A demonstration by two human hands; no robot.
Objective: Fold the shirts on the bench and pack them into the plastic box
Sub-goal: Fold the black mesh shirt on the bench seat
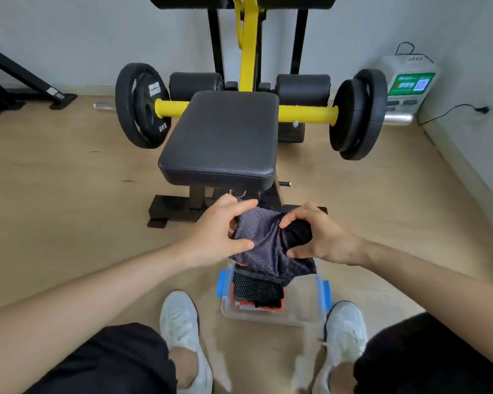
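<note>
Hands first: the left hand [219, 234] grips the left side of a grey mesh shirt [268, 243]. Its thumb presses flat on top of the cloth, its forefinger stretches along the far edge, and the other fingers are tucked beneath. The right hand [322, 237] clamps the shirt's right side, thumb and curled fingers closing round a bunched fold where black fabric shows. The shirt hangs as a rough bundle between both hands, in the air just above the far end of the plastic box [305, 302]. That box sits on the floor [69, 194] between two white shoes [180, 317]. Folded black and orange clothes [256, 291] lie inside the box. Beyond stands the bench [222, 137], its yellow bar [308, 113] carrying weight plates [138, 106].
</note>
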